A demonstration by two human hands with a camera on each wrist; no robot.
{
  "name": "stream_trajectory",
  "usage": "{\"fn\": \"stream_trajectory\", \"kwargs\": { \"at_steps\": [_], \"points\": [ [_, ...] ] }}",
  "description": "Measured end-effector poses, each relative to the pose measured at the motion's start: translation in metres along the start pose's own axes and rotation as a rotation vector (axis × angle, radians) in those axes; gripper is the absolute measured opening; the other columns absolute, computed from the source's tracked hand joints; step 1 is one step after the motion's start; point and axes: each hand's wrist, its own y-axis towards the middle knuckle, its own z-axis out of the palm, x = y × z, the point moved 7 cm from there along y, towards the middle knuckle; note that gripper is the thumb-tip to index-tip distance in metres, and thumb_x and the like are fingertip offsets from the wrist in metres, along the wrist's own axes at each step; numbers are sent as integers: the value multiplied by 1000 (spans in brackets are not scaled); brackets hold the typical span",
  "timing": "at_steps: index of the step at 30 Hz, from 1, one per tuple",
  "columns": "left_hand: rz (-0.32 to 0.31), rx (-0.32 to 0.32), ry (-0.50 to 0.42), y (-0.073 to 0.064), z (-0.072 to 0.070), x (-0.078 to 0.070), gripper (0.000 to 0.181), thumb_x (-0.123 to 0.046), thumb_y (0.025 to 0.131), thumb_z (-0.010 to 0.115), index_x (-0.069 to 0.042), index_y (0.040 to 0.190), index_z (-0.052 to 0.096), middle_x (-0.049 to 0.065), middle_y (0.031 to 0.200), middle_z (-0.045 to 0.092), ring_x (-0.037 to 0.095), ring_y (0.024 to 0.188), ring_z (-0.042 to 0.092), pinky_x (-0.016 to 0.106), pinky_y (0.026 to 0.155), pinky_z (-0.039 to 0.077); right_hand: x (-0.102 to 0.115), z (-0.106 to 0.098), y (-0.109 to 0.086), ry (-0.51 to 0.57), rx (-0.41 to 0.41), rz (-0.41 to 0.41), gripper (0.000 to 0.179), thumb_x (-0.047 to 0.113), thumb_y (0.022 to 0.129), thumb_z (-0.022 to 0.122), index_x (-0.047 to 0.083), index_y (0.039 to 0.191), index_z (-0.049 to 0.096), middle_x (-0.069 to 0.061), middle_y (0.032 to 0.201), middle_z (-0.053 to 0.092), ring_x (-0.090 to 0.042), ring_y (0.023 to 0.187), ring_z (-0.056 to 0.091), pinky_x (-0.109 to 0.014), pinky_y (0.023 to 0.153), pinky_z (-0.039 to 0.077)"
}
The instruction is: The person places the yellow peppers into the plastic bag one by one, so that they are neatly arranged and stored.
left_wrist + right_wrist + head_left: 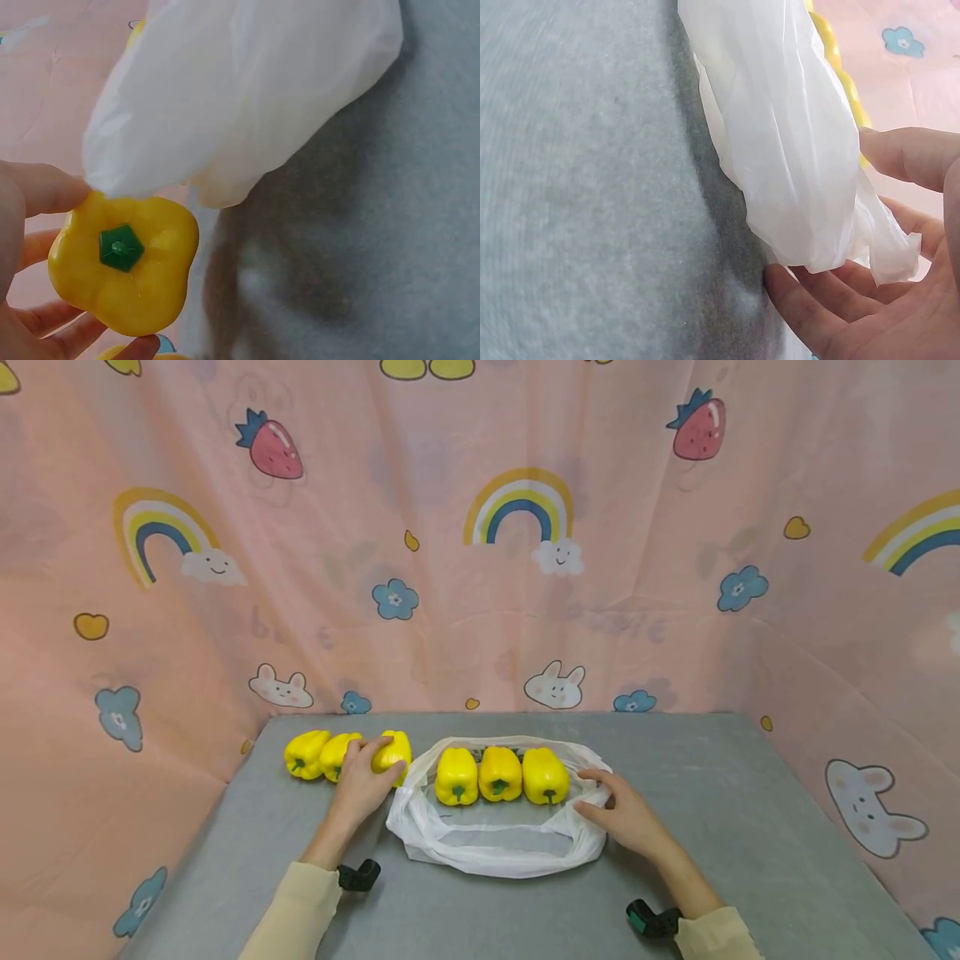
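My left hand (363, 781) grips a yellow bell pepper (124, 262) between thumb and fingers, its green stem end facing the left wrist camera. This pepper is beside the left rim of a white plastic bag (517, 860). The bag stands with its mouth spread wide. Inside it, three yellow bell peppers (500, 774) sit in a row toward the back, stems facing me. My right hand (630, 814) holds the bag's right side, with the thumb (907, 154) and the curled fingers (810, 307) on either side of the plastic.
Two more yellow bell peppers (306, 755) lie left of my left hand, the nearer one partly hidden by it. The grey table (750, 827) ends at a pink patterned curtain (450, 643) along the back and sides. Black wrist mounts (360, 875) sit on both wrists.
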Motion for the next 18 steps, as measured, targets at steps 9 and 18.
{"fn": "stream_trajectory", "kwargs": {
  "at_steps": [9,18],
  "points": [
    [69,-56,18,-2,-16,-17,49,-23,92,74,-5,136,63,22,133,46,40,122,47,58,103,42,1,-1,1,5,-8,-23,55,32,95,73,8,141,56,-22,134,54,-23,85,50,-34,69,44],
    [131,-76,11,-6,-27,-36,47,-23,91,77,-7,133,65,20,130,48,38,117,50,55,98,47,0,-1,1,6,-5,-20,55,31,95,72,7,142,55,-22,136,53,-23,84,50,-34,69,43]
  ]
}}
